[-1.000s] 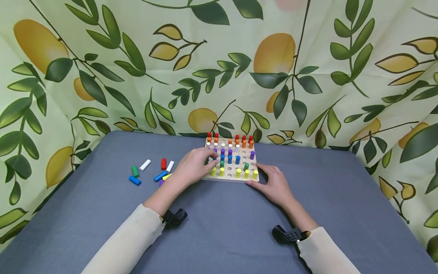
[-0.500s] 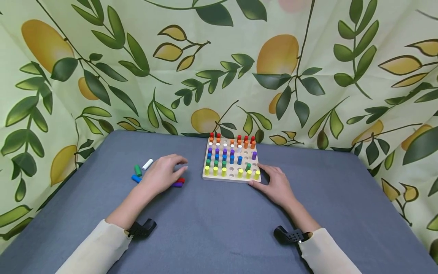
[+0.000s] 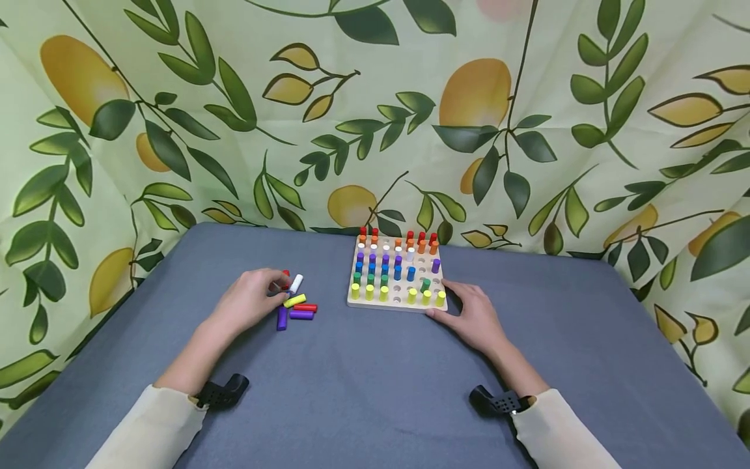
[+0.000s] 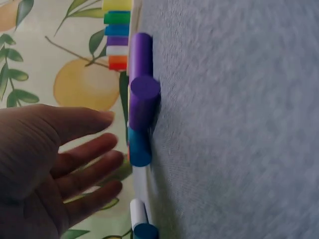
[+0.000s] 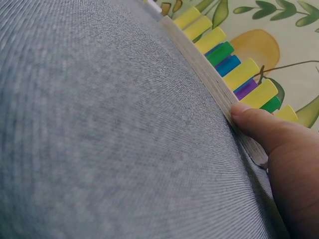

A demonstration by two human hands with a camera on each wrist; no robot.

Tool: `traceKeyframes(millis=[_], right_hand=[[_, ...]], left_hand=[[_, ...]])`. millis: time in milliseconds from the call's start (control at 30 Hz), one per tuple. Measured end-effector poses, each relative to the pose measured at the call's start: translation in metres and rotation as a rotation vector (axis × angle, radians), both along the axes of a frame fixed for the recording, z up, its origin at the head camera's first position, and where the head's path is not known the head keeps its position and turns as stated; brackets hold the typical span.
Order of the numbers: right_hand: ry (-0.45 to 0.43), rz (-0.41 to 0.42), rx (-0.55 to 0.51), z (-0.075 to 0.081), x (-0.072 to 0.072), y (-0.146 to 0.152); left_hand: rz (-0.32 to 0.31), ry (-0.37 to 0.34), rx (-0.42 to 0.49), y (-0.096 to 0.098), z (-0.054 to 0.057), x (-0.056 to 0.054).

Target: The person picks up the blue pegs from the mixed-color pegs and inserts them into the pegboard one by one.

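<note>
My left hand [image 3: 250, 299] hovers over a loose group of coloured pegs on the table's left side. In the left wrist view its thumb and fingers are apart with nothing between them. Closest to them there are a purple peg [image 4: 144, 104] and a blue peg [image 4: 140, 148]. A yellow peg [image 3: 295, 301] and a white peg [image 3: 296, 283] lie by the fingertips in the head view. My right hand [image 3: 471, 314] holds the wooden pegboard [image 3: 375, 305] at its near right corner, thumb on the front edge; the right wrist view shows that thumb [image 5: 249, 119]. Rows of upright pegs fill much of the board.
Beside the group lie a red peg [image 3: 306, 308] and two purple pegs, one of them a standing-out purple peg [image 3: 282, 319]. A grey cloth [image 3: 375, 391] covers the table. Behind it hangs a leaf-and-fruit patterned curtain [image 3: 375, 78].
My left hand has moved from over the pegboard leftward to the loose pegs, its fingers now lower among them. The right hand stays at the board's corner.
</note>
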State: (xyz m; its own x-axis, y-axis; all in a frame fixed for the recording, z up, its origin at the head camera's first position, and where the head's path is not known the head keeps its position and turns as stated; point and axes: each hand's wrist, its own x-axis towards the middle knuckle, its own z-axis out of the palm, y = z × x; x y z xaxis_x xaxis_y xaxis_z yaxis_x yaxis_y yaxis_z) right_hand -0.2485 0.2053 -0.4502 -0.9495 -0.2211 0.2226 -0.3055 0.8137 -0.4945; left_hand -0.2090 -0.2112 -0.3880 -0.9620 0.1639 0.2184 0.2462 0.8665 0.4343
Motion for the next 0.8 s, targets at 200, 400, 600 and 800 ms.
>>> traceKeyframes(millis=[200,400,600,800], right_hand=[[0.010,-0.002,-0.004,0.000,0.000,0.000],[0.008,0.003,-0.008,0.000,0.001,-0.001],[0.001,-0.002,-0.004,0.000,0.002,-0.002],[0.005,0.000,-0.005,0.000,0.002,-0.002]], left_hand=[[-0.017,-0.062,-0.022,-0.007,-0.002,-0.001],[-0.035,-0.094,-0.042,-0.009,-0.005,-0.002],[-0.028,-0.065,-0.056,-0.007,-0.009,-0.003],[-0.035,-0.027,-0.074,-0.007,-0.013,-0.005]])
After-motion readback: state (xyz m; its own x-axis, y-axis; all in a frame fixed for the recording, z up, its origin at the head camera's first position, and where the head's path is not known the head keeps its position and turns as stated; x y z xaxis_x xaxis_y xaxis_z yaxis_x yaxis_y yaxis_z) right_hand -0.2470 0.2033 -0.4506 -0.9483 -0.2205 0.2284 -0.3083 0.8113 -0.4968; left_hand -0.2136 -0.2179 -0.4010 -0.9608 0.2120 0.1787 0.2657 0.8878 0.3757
